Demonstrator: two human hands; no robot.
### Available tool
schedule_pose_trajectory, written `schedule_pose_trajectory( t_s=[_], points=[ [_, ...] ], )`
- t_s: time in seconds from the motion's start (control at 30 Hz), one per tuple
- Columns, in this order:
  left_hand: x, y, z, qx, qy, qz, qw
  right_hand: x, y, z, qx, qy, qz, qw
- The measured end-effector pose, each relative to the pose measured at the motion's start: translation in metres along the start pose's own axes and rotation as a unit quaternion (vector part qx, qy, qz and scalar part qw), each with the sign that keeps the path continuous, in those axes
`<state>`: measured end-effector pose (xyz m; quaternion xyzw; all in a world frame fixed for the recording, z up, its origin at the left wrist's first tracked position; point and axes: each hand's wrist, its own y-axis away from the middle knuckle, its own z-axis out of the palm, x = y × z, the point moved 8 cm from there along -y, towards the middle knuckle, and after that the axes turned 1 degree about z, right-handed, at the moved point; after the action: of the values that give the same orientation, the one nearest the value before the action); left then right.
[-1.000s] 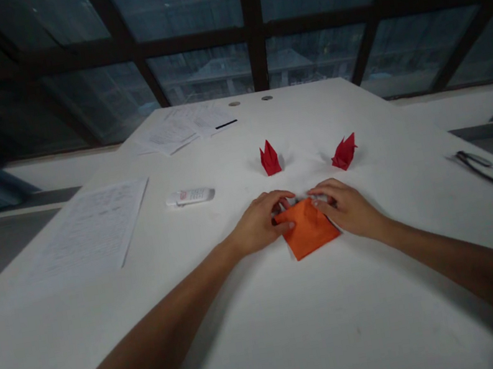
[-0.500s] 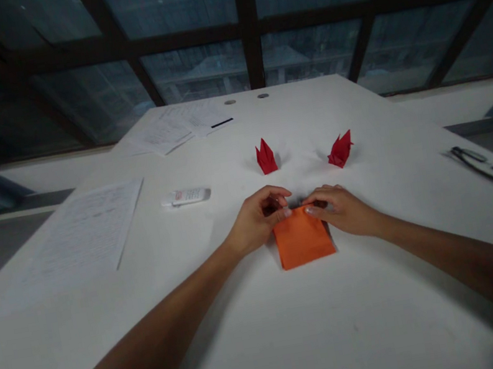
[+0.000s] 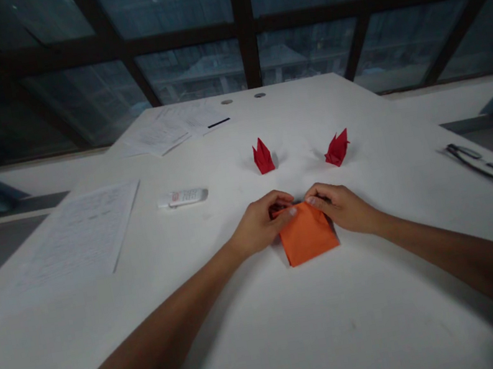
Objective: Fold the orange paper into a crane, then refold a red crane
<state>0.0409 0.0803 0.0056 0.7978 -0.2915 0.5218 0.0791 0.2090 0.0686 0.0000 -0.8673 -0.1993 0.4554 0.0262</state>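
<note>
An orange folded paper (image 3: 308,236), roughly square, lies slightly turned on the white table between my hands. My left hand (image 3: 265,222) pinches its upper left edge, thumb on top and fingers curled behind. At the upper right corner my right hand (image 3: 339,207) grips the same paper between thumb and bent fingers. The two hands are close but apart. Beyond them stand two red folded paper figures, one (image 3: 263,156) straight behind the left hand and the other (image 3: 337,148) further right.
A white tube (image 3: 183,197) lies left of the hands. Written sheets (image 3: 88,230) cover the left side, with more papers (image 3: 162,132) and a black strip (image 3: 218,123) farther back. Black-framed glasses (image 3: 484,165) rest at the right edge of the table (image 3: 262,333).
The orange paper has turned slightly counterclockwise and sits a little further right. My right hand's fingers have shifted at its upper right corner. The view has moved slightly.
</note>
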Motion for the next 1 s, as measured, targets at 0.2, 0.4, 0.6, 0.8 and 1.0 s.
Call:
schedule_pose_trajectory(
  t_s=[0.2, 0.4, 0.6, 0.8, 1.0],
  points=[
    [-0.003, -0.001, -0.008, 0.039, 0.039, -0.001, 0.998, 0.009, 0.003, 0.002, -0.010, -0.100, 0.048, 0.994],
    [-0.008, -0.001, -0.028, 0.162, 0.073, -0.005, 0.984, 0.007, 0.003, 0.002, -0.021, -0.153, 0.041, 0.987],
    [-0.013, -0.001, -0.026, 0.160, 0.072, -0.010, 0.984, 0.017, -0.001, 0.000, 0.007, -0.176, 0.049, 0.983],
    [-0.008, -0.003, -0.024, 0.128, 0.021, 0.036, 0.991, 0.017, -0.001, -0.001, 0.020, -0.163, 0.050, 0.985],
    [-0.014, -0.001, -0.026, 0.155, 0.048, -0.008, 0.987, 0.011, 0.000, -0.003, 0.028, -0.126, 0.036, 0.991]
  ],
)
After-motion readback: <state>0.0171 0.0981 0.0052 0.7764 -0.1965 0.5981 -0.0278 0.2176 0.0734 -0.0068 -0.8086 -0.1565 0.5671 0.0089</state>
